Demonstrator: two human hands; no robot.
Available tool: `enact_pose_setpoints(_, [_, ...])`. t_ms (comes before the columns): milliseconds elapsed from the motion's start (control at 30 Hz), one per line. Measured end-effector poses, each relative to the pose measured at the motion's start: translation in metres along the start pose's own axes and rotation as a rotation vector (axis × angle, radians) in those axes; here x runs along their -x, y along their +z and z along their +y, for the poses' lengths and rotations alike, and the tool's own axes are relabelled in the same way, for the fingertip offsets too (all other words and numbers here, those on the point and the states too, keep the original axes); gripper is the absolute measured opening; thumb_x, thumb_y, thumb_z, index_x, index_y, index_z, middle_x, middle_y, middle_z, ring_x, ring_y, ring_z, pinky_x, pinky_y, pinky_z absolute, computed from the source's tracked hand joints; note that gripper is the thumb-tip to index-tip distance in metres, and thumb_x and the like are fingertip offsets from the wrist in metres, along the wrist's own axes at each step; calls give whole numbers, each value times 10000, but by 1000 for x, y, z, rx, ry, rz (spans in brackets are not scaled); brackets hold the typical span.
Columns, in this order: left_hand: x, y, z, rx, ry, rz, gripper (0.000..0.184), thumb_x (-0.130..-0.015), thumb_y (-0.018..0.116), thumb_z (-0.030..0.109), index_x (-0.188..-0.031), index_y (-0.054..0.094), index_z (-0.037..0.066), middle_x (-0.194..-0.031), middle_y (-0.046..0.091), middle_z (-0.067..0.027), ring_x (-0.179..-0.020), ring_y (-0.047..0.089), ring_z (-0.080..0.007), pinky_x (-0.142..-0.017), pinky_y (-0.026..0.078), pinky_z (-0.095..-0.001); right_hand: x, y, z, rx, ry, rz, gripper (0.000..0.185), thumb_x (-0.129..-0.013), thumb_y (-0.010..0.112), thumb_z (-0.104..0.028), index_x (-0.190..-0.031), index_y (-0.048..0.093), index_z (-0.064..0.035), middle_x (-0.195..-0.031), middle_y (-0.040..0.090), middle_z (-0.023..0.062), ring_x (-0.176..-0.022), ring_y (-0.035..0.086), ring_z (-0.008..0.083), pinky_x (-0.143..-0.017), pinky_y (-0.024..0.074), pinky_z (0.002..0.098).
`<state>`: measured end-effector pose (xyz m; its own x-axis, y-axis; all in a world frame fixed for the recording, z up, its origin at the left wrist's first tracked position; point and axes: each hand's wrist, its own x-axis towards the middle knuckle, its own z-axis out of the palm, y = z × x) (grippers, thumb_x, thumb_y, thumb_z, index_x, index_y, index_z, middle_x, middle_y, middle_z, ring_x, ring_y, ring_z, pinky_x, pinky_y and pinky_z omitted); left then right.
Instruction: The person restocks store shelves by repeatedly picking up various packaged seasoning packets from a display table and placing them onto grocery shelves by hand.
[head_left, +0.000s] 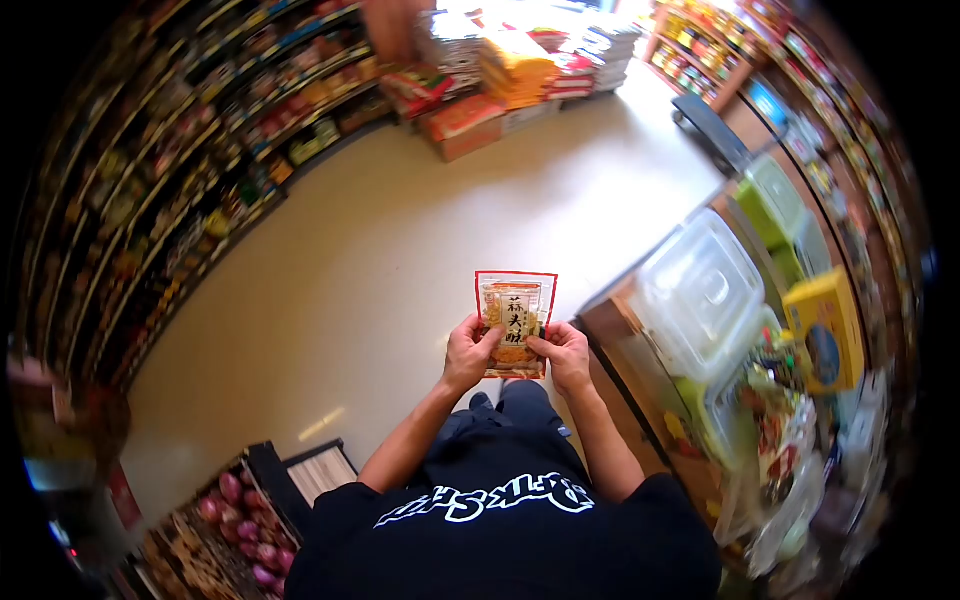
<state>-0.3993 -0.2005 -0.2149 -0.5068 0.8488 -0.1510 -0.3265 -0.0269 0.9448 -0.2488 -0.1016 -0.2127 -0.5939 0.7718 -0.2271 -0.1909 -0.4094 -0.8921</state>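
A flat snack packet (516, 300) with a red border and dark Chinese characters on a pale label is held upright in front of me, above the floor. My left hand (468, 352) grips its left edge, thumb lying across the front. On the opposite edge my right hand (563, 352) is closed in the same way, its thumb on the lower right of the label. Both sets of fingers behind the packet are hidden. Golden-brown food shows near the bottom of the packet.
Stocked shelves (200, 150) curve along the left. Stacked sacks (515, 70) and a red box (462, 125) stand ahead. At right are lidded plastic bins (700, 280), a yellow box (825, 330) and plastic bags (790, 490). Red onions (250, 530) fill a crate at lower left.
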Motion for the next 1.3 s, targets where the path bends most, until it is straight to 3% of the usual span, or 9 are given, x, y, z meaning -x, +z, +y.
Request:
enact_pose_setpoints(167, [4,-112,31,39,109,260,231,-910,620,120,-1092,592,-20,-904,661,-48,-762,593,-72,-685,499,-237,-57,113,49,119,113,-185,132,-788,713,30,-877,617,10,-799,680,81,-680,632,110,-650,526,241])
enact_pose_setpoints(300, [-7,-212,54,-50,232,491,199,-913,605,123,-1041,590,-29,-867,659,-42,-733,582,-74,-673,487,-236,-110,222,92,118,191,-334,117,-785,681,72,-840,618,-10,-790,682,78,-658,630,110,-648,520,239])
enact_pose_setpoints(367, [-15,-271,65,-190,189,628,215,-911,609,152,-1027,583,-28,-815,648,-41,-702,571,-72,-651,482,-245,-142,281,121,155,232,-410,114,-775,688,69,-815,623,-15,-771,677,76,-661,623,115,-645,508,243])
enact_pose_setpoints(433, [-20,-328,95,-289,128,748,234,-910,612,172,-1032,581,-25,-799,642,-42,-693,568,-73,-641,480,-250,-173,348,140,471,249,-458,116,-763,708,55,-791,618,-12,-754,668,70,-659,614,120,-634,498,246])
enact_pose_setpoints(500, [-20,-374,124,-236,190,866,238,-910,611,193,-1015,578,-18,-772,628,-35,-677,554,-83,-623,472,-258,-182,418,147,459,284,-513,128,-752,722,47,-773,610,-10,-742,660,66,-652,605,121,-617,489,249])
enact_pose_setpoints(700, [-27,-515,194,-261,324,955,199,-935,558,183,-818,530,25,-694,525,11,-645,452,-70,-575,398,-257,-228,580,184,292,320,-715,121,-770,711,55,-781,606,-4,-725,655,59,-619,596,107,-580,483,241])
enact_pose_setpoints(933, [-48,-648,236,-73,450,1121,141,-932,556,150,-853,570,35,-718,500,46,-665,419,-45,-584,372,-230,-276,735,218,401,243,-931,162,-756,777,-20,-782,617,-13,-714,617,2,-638,549,70,-578,437,222])
enact_pose_setpoints(1067, [-69,-726,250,99,425,1135,148,-932,572,157,-856,572,30,-735,508,44,-676,426,-42,-595,371,-218,-304,811,246,465,310,-943,163,-759,777,-28,-773,616,-4,-713,616,4,-618,535,63,-561,424,219])
enact_pose_setpoints(1300, [-116,-880,292,76,409,1062,133,-939,562,146,-915,585,17,-743,523,39,-669,448,-44,-603,387,-218,-360,947,287,495,275,-893,166,-765,773,-32,-788,609,-12,-710,616,5,-613,537,63,-555,418,216])
